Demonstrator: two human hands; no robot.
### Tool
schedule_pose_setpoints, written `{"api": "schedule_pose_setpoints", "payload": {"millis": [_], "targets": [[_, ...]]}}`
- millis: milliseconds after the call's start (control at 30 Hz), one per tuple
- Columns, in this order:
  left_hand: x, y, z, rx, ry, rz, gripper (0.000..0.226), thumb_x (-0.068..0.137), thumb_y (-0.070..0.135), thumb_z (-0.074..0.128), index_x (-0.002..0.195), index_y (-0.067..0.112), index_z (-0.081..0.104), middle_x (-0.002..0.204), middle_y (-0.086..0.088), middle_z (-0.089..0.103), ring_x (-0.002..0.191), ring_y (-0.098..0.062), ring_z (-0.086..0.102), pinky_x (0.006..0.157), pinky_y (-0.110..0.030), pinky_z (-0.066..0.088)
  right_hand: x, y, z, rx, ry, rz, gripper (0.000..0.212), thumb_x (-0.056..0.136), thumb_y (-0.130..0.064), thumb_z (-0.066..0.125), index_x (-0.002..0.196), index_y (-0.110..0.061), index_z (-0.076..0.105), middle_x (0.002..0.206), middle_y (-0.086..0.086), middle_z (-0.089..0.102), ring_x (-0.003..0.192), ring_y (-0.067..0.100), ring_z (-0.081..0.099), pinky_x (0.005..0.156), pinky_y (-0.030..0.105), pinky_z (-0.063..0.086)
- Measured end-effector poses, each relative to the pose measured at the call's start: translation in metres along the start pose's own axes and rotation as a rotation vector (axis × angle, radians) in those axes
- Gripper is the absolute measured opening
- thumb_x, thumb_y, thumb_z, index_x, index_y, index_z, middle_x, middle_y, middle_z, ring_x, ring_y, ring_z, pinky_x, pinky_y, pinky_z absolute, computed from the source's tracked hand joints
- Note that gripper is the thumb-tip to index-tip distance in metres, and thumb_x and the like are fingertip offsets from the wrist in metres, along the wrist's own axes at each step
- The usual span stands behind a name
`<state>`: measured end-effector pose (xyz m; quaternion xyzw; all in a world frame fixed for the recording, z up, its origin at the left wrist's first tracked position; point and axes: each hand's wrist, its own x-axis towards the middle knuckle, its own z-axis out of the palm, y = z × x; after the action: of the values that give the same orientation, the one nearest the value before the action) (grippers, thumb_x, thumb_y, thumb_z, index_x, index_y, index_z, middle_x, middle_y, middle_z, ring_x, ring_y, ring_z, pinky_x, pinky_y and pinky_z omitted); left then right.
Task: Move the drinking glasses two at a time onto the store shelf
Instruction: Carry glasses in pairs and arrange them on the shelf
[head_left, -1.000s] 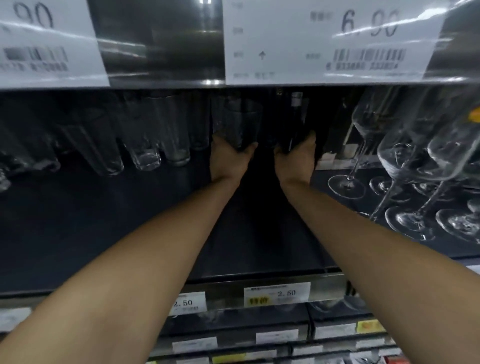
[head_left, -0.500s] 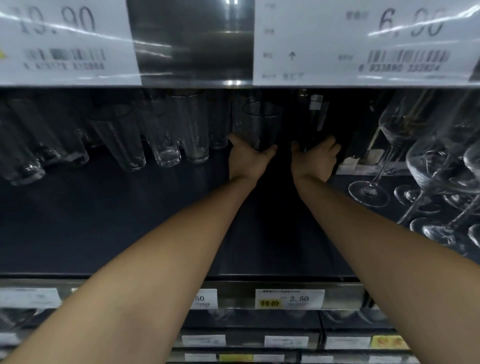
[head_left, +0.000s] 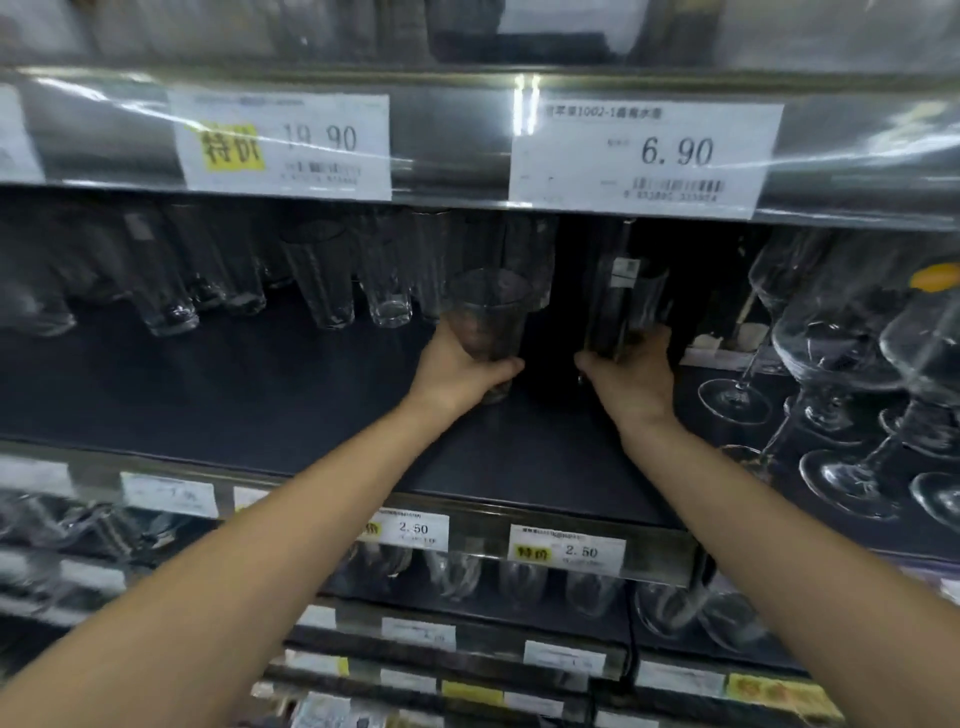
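Both my arms reach into a dark store shelf (head_left: 260, 405). My left hand (head_left: 457, 371) is wrapped round the base of a clear tumbler (head_left: 488, 312) that stands upright near the middle of the shelf. My right hand (head_left: 631, 382) grips the lower part of a second tall glass (head_left: 621, 301) with a small white label, a hand's width to the right. A row of similar tumblers (head_left: 332, 280) stands along the back left of the shelf, behind my left hand.
Stemmed wine glasses (head_left: 841, 364) crowd the shelf's right side, close to my right forearm. The upper shelf edge carries price tags (head_left: 644, 156) just above the glasses. A lower shelf (head_left: 519, 582) holds more glasses behind 2.50 tags. Bare dark shelf lies front left.
The view has pulled back and tilted, showing more shelves. Both hands stay on their glasses, now a little nearer the shelf's front than before.
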<state>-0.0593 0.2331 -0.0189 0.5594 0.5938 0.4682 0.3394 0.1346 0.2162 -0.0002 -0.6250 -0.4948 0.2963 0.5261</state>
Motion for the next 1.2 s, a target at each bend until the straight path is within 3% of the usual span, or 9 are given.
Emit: {"api": "schedule_pose_setpoints", "payload": {"millis": [100, 167, 233, 367, 467, 567, 733, 1000, 1200], "targets": [[-0.039, 0.007, -0.02, 0.032, 0.125, -0.001, 0.075, 0.05, 0.048, 0.089, 0.111, 0.013, 0.061, 0.098, 0.005, 0.072, 0.091, -0.005, 0.07, 0.081, -0.026, 0.058, -0.025, -0.003, -0.001, 0.05, -0.162, -0.015, 0.063, 0.075, -0.019, 0.08, 0.125, -0.026, 0.044, 0.109, -0.001, 0.064, 0.094, 0.014, 0.063, 0.079, 0.032, 0.056], [-0.068, 0.016, -0.034, -0.02, 0.213, 0.008, 0.065, 0.06, 0.03, 0.091, 0.111, 0.01, 0.057, 0.095, 0.005, 0.071, 0.087, 0.0, 0.069, 0.072, -0.015, 0.054, -0.045, -0.012, -0.001, 0.092, -0.261, -0.022, 0.062, 0.077, -0.015, 0.08, 0.125, -0.027, 0.042, 0.105, -0.002, 0.061, 0.088, 0.01, 0.062, 0.062, 0.018, 0.053], [-0.096, 0.025, -0.053, -0.066, 0.292, 0.031, 0.062, 0.065, 0.023, 0.09, 0.114, 0.013, 0.055, 0.1, 0.004, 0.071, 0.092, -0.005, 0.069, 0.076, -0.019, 0.054, -0.065, -0.021, -0.002, 0.137, -0.339, -0.049, 0.06, 0.079, -0.011, 0.08, 0.123, -0.027, 0.043, 0.099, -0.006, 0.059, 0.081, 0.003, 0.059, 0.052, 0.01, 0.047], [-0.155, 0.035, -0.099, -0.034, 0.406, 0.027, 0.059, 0.067, 0.03, 0.089, 0.114, 0.027, 0.054, 0.104, 0.014, 0.069, 0.094, 0.001, 0.066, 0.077, -0.019, 0.052, -0.102, -0.037, 0.012, 0.175, -0.489, -0.13, 0.059, 0.076, -0.011, 0.082, 0.123, -0.024, 0.05, 0.103, -0.002, 0.064, 0.092, 0.007, 0.064, 0.076, 0.024, 0.051], [-0.198, 0.03, -0.13, -0.007, 0.468, -0.008, 0.057, 0.066, 0.03, 0.089, 0.111, 0.031, 0.054, 0.105, 0.016, 0.068, 0.094, 0.005, 0.065, 0.081, -0.019, 0.051, -0.13, -0.048, 0.027, 0.193, -0.616, -0.173, 0.054, 0.075, -0.014, 0.083, 0.115, -0.031, 0.051, 0.102, -0.001, 0.065, 0.091, 0.004, 0.063, 0.077, 0.028, 0.052], [-0.235, 0.025, -0.158, -0.014, 0.552, -0.069, 0.055, 0.066, 0.03, 0.089, 0.108, 0.035, 0.053, 0.104, 0.015, 0.069, 0.092, 0.004, 0.066, 0.081, -0.021, 0.052, -0.158, -0.061, 0.042, 0.226, -0.743, -0.224, 0.051, 0.077, -0.012, 0.081, 0.114, -0.029, 0.051, 0.095, 0.0, 0.065, 0.076, -0.007, 0.062, 0.067, 0.016, 0.05], [-0.279, 0.015, -0.204, -0.027, 0.7, -0.115, 0.061, 0.067, 0.031, 0.089, 0.117, 0.035, 0.054, 0.106, 0.019, 0.068, 0.089, 0.011, 0.064, 0.073, -0.009, 0.047, -0.196, -0.082, 0.075, 0.301, -0.938, -0.288, 0.05, 0.078, 0.0, 0.077, 0.112, -0.024, 0.05, 0.093, 0.009, 0.062, 0.074, 0.001, 0.062, 0.068, 0.015, 0.052], [-0.317, -0.012, -0.282, 0.014, 0.836, -0.152, 0.061, 0.066, 0.032, 0.09, 0.112, 0.042, 0.053, 0.11, 0.019, 0.068, 0.099, 0.004, 0.065, 0.087, -0.023, 0.051, -0.254, -0.112, 0.157, 0.373, -1.049, -0.295, 0.051, 0.078, 0.001, 0.076, 0.111, -0.026, 0.05, 0.091, 0.004, 0.063, 0.079, 0.011, 0.062, 0.078, 0.035, 0.054], [-0.314, -0.039, -0.356, 0.039, 0.845, -0.168, 0.065, 0.064, 0.038, 0.09, 0.118, 0.038, 0.055, 0.109, 0.018, 0.069, 0.096, 0.003, 0.066, 0.088, -0.026, 0.053, -0.288, -0.134, 0.224, 0.355, -1.048, -0.307, 0.053, 0.077, -0.004, 0.079, 0.113, -0.03, 0.05, 0.095, 0.002, 0.063, 0.082, 0.005, 0.065, 0.079, 0.029, 0.054]]}}
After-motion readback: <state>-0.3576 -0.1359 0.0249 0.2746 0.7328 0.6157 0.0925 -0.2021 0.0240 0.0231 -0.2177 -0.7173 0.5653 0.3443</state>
